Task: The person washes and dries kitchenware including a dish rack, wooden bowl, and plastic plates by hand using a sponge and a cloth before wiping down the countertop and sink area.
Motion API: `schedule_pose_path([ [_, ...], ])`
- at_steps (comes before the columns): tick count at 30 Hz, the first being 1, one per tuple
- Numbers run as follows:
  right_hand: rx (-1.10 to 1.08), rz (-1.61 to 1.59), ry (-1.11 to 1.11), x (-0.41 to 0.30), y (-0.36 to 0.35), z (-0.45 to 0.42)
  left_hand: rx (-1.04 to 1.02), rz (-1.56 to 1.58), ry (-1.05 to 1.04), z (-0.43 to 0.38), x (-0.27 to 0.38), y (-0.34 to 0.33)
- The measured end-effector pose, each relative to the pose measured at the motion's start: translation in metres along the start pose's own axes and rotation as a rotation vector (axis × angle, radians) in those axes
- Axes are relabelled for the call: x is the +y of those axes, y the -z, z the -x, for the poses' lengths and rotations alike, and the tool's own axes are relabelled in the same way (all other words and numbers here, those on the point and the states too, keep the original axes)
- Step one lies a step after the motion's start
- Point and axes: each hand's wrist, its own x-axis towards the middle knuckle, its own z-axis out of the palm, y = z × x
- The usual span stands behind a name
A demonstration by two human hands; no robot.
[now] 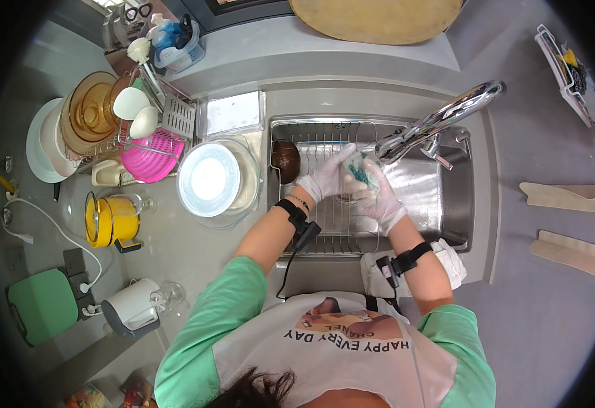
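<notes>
Both of my hands wear thin translucent gloves and meet over the stainless steel sink (455, 204). Between them is a teal-green scouring pad (359, 172), with something pale or clear beside it that I cannot make out. My left hand (330, 176) grips the pad from the left, fingers pointing away from me. From the right, my right hand (381, 196) curls around it. Below the hands, a wire rack (323, 224) spans the left part of the sink. A dark brown round bowl (286, 161) sits at the rack's left edge, beyond my left wrist.
A chrome faucet (445, 120) arches over the sink just right of my hands. Left of the sink stand stacked clear containers (185, 178), a loaded dish rack (175, 137) and a yellow pot (118, 223). A white cloth (448, 262) hangs over the front edge.
</notes>
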Motion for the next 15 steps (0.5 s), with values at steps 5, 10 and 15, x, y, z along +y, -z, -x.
schedule_pose_path([
  [5, 0.399, -0.019, 0.341, 0.044, -0.023, 0.001, -0.015, 0.166, -0.057, -0.010, -0.025, -0.014],
  [10, 0.133, -0.287, -0.072, 0.040, -0.011, 0.004, 0.091, -0.274, -0.037, -0.006, -0.015, 0.012],
  [15, 0.220, 0.194, -0.022, 0.036, 0.019, -0.003, 0.459, -0.679, 0.042, -0.007, -0.016, -0.028],
])
